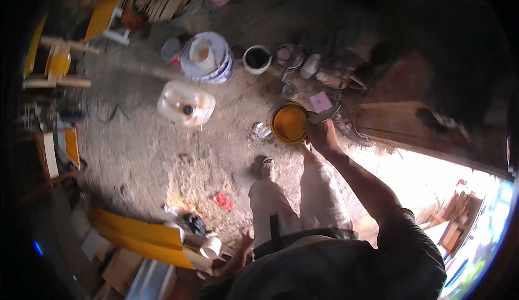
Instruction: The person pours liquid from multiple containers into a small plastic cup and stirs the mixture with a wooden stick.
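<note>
My right hand [322, 133] reaches down in front of me and is closed around a flat pale tool [323, 115], whose end rests at the right rim of an open can of orange-yellow paint [288, 123] standing on the dirt floor. My left hand [243, 247] hangs low by my hip. It is close to a small white cup [210, 247] and the end of a yellow-painted board [141, 235]. The hand is small and blurred, so its fingers are unclear. My feet and pale trousers [324, 192] are just below the can.
A clear plastic jug [185, 104], a white bucket [207, 58], a white pot with a dark inside [257, 59] and several small cans [292, 57] stand beyond the paint can. A pink slip [320, 101] lies nearby. A wooden board [400, 121] lies at right; yellow-painted wooden frames [57, 62] stand at left.
</note>
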Available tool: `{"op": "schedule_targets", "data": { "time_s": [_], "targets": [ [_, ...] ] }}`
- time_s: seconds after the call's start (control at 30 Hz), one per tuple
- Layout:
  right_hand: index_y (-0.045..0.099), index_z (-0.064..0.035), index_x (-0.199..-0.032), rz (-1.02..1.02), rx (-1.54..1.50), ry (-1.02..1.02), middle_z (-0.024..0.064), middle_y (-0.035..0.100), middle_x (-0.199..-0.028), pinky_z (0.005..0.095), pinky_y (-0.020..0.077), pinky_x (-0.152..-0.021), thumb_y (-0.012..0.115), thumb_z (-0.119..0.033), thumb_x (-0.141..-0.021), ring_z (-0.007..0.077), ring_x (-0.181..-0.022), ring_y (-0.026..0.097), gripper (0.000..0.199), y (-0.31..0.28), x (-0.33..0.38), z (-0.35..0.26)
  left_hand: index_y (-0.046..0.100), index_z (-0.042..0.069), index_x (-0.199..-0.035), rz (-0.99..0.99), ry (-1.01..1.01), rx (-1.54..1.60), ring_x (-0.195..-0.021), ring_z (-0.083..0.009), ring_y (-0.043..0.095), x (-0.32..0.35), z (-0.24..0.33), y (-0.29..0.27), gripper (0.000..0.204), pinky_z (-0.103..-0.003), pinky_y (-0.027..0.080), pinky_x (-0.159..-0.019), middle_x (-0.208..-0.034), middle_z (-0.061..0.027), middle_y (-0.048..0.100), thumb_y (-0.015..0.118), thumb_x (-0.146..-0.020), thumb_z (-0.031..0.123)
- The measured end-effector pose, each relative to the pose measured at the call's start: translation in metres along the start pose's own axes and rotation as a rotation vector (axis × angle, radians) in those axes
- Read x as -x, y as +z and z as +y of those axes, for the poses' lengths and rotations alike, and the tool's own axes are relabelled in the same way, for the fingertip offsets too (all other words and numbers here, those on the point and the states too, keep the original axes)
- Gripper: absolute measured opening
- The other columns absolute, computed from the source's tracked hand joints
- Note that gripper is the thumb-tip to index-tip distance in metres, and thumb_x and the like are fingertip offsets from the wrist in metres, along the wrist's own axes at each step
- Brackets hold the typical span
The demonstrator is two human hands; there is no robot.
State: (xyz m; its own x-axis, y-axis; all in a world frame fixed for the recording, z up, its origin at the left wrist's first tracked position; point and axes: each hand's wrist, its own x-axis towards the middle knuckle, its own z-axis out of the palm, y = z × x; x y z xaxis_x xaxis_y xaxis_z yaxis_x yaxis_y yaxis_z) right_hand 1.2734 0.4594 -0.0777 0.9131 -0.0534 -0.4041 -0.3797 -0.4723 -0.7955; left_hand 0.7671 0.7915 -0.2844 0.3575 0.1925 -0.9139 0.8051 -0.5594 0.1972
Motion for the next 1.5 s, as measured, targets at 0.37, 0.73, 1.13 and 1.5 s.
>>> {"op": "schedule_targets", "data": {
  "time_s": [0.37, 0.73, 1.13, 1.5],
  "targets": [
    [0.064, -0.003, -0.083, 0.429, -0.081, 0.209, 0.0168, 0.065, -0.07, 0.0427, 0.0506, -0.058, 0.056, -0.025, -0.086, 0.0322, -0.062, 0.065, 0.024, -0.129, 0.292, 0.034, 0.041, 0.003, -0.139, -0.167, 0.35, -0.23, -0.108, -0.0362, 0.052, -0.035, 0.152, -0.172, 0.069, -0.042, 0.045, -0.086, -0.123, -0.0238, 0.05, 0.068, -0.077, 0.016],
    [0.066, -0.0022, -0.081, 1.134, -0.452, 0.639, 0.0181, 0.063, -0.065, 0.0445, 0.05, -0.064, 0.059, -0.026, -0.084, 0.0353, -0.067, 0.065, 0.025, -0.181, 0.651, 0.223, 0.05, 0.001, -0.131, -0.252, 0.554, -0.893, -0.089, -0.0262, 0.061, 0.0, 0.367, -0.063, 0.053, -0.035, 0.05, -0.07, -0.108, -0.0164, 0.06, 0.065, -0.081, 0.011],
    [0.058, 0.0011, -0.07, 1.793, -0.67, 0.997, 0.0099, 0.059, -0.057, 0.0333, 0.0513, -0.043, 0.056, -0.017, -0.084, 0.0191, -0.048, 0.062, 0.024, -0.191, 0.975, 0.424, 0.053, 0.001, -0.131, -0.594, 0.692, -1.096, -0.081, -0.0199, 0.067, 0.174, 0.431, 0.383, 0.045, -0.03, 0.054, -0.072, -0.105, -0.0122, 0.068, 0.062, -0.09, 0.015],
    [0.062, 0.0008, -0.076, 2.255, -1.026, 1.161, 0.0085, 0.061, -0.056, 0.0257, 0.0407, -0.033, 0.057, -0.021, -0.088, 0.0169, -0.038, 0.057, 0.025, -0.258, 1.169, 0.575, 0.065, 0.001, -0.108, -0.53, 0.557, -1.445, -0.08, -0.0257, 0.067, 0.21, 0.481, 0.642, 0.023, -0.039, 0.054, -0.063, -0.098, -0.0134, 0.065, 0.062, -0.087, 0.01]
  ]
}}
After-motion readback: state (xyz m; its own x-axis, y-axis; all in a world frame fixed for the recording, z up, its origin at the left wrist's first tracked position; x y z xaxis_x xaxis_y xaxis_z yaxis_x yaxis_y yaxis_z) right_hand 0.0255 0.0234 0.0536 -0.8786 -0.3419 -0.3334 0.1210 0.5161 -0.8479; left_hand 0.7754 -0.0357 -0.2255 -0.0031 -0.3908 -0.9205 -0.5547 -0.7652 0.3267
